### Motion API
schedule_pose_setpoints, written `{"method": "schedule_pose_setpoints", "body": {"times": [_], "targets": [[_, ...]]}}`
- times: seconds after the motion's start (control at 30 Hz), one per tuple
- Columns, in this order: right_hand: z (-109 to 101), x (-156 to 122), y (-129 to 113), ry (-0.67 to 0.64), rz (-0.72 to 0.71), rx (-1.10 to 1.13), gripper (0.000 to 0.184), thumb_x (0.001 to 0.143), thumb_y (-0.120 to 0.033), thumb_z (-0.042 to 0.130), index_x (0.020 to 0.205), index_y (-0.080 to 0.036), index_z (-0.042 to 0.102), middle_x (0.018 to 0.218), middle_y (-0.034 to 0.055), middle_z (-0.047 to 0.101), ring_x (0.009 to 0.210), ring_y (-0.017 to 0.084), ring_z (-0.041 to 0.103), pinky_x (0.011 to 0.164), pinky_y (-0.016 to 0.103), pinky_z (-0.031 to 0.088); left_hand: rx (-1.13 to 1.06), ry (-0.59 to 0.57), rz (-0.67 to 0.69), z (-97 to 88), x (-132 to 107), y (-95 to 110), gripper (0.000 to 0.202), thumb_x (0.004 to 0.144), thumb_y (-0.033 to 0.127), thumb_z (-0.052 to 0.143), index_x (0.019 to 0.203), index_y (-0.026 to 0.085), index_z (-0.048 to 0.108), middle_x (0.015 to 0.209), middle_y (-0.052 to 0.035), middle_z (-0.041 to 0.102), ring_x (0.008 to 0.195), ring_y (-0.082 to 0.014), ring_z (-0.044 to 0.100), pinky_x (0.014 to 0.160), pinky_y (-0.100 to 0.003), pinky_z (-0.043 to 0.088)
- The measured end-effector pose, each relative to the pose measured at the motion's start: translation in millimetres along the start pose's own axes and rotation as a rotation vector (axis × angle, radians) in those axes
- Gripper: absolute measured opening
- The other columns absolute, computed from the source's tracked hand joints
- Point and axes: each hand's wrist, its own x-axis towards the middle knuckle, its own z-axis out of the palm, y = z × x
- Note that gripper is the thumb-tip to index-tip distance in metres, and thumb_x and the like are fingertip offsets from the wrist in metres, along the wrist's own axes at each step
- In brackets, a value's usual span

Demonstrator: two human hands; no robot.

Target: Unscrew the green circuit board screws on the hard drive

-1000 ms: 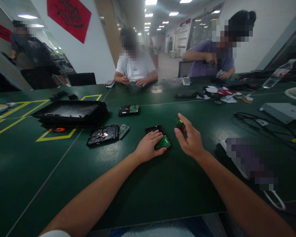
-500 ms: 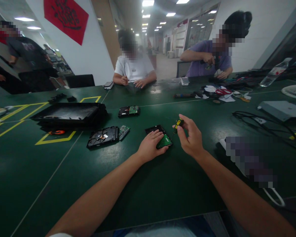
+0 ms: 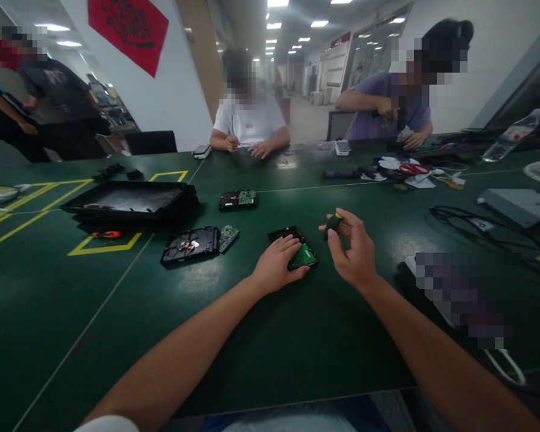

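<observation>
A black hard drive with a green circuit board (image 3: 303,257) lies on the dark green table. My left hand (image 3: 276,264) is over its near left side, fingers laid across the top and thumb by the near edge, holding it down; part of the drive is hidden underneath. To the right, my right hand (image 3: 355,249) is raised and pinches a short dark green and yellow screwdriver (image 3: 332,227) between thumb and fingers. The screwdriver is tilted, its yellow end up, and apart from the drive. Its tip is hard to make out.
Left of the drive lie a loose circuit board (image 3: 228,238), an opened black hard drive (image 3: 189,246) and another drive (image 3: 238,200). Black trays (image 3: 130,201) stand beyond. At right are cables (image 3: 468,219), a grey box (image 3: 519,207) and a blurred-out item (image 3: 463,300). Two people sit opposite.
The screwdriver has turned in my right hand, now showing its dark side with the yellow end up. My left hand stays on the drive. The whole view has shifted slightly.
</observation>
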Motion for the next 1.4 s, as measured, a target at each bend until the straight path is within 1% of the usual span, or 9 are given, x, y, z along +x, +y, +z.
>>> {"method": "schedule_pose_setpoints", "body": {"times": [0.23, 0.43, 0.63, 0.7, 0.83, 1.0, 1.13, 1.27, 1.4], "targets": [[-2.2, 2.7, -3.8, 0.063, -0.071, -0.130, 0.050, 0.094, -0.028, 0.071, 0.142, -0.031, 0.055, 0.119, 0.0082, 0.066, 0.087, 0.021, 0.072, 0.082, 0.042, 0.066, 0.005, 0.013, 0.006, -1.6, -1.3, 1.9, 0.064, 0.091, 0.051, 0.072, 0.143, 0.016, 0.059, 0.150, -0.0152, 0.060, 0.149, -0.0314, 0.048, 0.127, -0.051, 0.034], [-1.7, 0.3, -2.6, 0.006, -0.011, -0.015, 0.055, 0.099, -0.024, 0.061, 0.151, -0.030, 0.044, 0.131, 0.0101, 0.066, 0.103, 0.024, 0.073, 0.089, 0.045, 0.065, 0.000, 0.016, -0.018, -1.1, -2.4, 3.0, 0.067, 0.090, 0.052, 0.073, 0.145, 0.017, 0.057, 0.155, -0.0156, 0.055, 0.149, -0.0314, 0.048, 0.126, -0.051, 0.036], [-1.4, 2.0, -2.6, 0.064, -0.089, -0.115, 0.051, 0.093, -0.027, 0.072, 0.141, -0.030, 0.054, 0.116, 0.0071, 0.065, 0.084, 0.020, 0.070, 0.080, 0.041, 0.065, 0.029, 0.017, -0.014, -0.6, -2.7, 3.1, 0.066, 0.091, 0.053, 0.072, 0.141, 0.013, 0.060, 0.154, -0.0189, 0.055, 0.148, -0.0320, 0.048, 0.127, -0.049, 0.035], [-1.5, 2.2, -3.1, 0.049, -0.090, -0.103, 0.051, 0.094, -0.027, 0.070, 0.143, -0.030, 0.053, 0.117, 0.0078, 0.065, 0.086, 0.020, 0.071, 0.081, 0.042, 0.065, 0.032, 0.019, -0.009, 0.2, -2.8, 2.6, 0.067, 0.091, 0.053, 0.072, 0.142, 0.012, 0.060, 0.154, -0.0192, 0.056, 0.148, -0.0320, 0.048, 0.127, -0.049, 0.035], [-0.4, 1.0, -2.9, 0.007, -0.058, -0.027, 0.055, 0.098, -0.024, 0.062, 0.150, -0.029, 0.044, 0.127, 0.0103, 0.067, 0.098, 0.023, 0.074, 0.091, 0.046, 0.064, 0.038, 0.023, -0.009, 1.2, -3.0, 2.1, 0.065, 0.091, 0.053, 0.071, 0.142, 0.014, 0.060, 0.154, -0.0170, 0.056, 0.148, -0.0311, 0.048, 0.127, -0.048, 0.036], [0.3, 0.8, -0.8, 0.061, -0.086, -0.093, 0.055, 0.094, -0.026, 0.071, 0.145, -0.030, 0.050, 0.121, 0.0089, 0.066, 0.087, 0.022, 0.071, 0.080, 0.043, 0.066, 0.053, 0.021, 0.003, 1.6, -2.9, 1.1, 0.067, 0.093, 0.054, 0.069, 0.142, 0.011, 0.060, 0.154, -0.0186, 0.056, 0.149, -0.0312, 0.048, 0.127, -0.048, 0.035], [-0.7, 2.6, -2.1, 0.055, -0.117, -0.090, 0.055, 0.092, -0.025, 0.074, 0.142, -0.031, 0.053, 0.117, 0.0074, 0.063, 0.084, 0.021, 0.068, 0.075, 0.042, 0.065, 0.062, 0.004, 0.002, 1.6, -2.2, 0.9, 0.066, 0.093, 0.054, 0.068, 0.143, 0.012, 0.059, 0.154, -0.0176, 0.055, 0.149, -0.0305, 0.047, 0.128, -0.048, 0.034], [-2.3, 4.0, -5.4, 0.030, -0.140, -0.092, 0.054, 0.094, -0.025, 0.071, 0.144, -0.031, 0.052, 0.118, 0.0078, 0.064, 0.086, 0.021, 0.068, 0.077, 0.042, 0.064, 0.070, 0.000, -0.006, 1.1, -2.0, 1.6, 0.068, 0.093, 0.054, 0.068, 0.144, 0.010, 0.059, 0.154, -0.0189, 0.056, 0.150, -0.0307, 0.046, 0.128, -0.047, 0.033], [-4.8, 5.4, -7.5, -0.007, -0.113, -0.083, 0.053, 0.096, -0.024, 0.067, 0.146, -0.031, 0.050, 0.119, 0.0078, 0.067, 0.089, 0.022, 0.070, 0.081, 0.043, 0.064, 0.061, 0.000, -0.006, 1.0, -2.5, 1.9, 0.067, 0.093, 0.054, 0.068, 0.145, 0.012, 0.059, 0.155, -0.0175, 0.055, 0.149, -0.0303, 0.047, 0.128, -0.048, 0.033]]}}
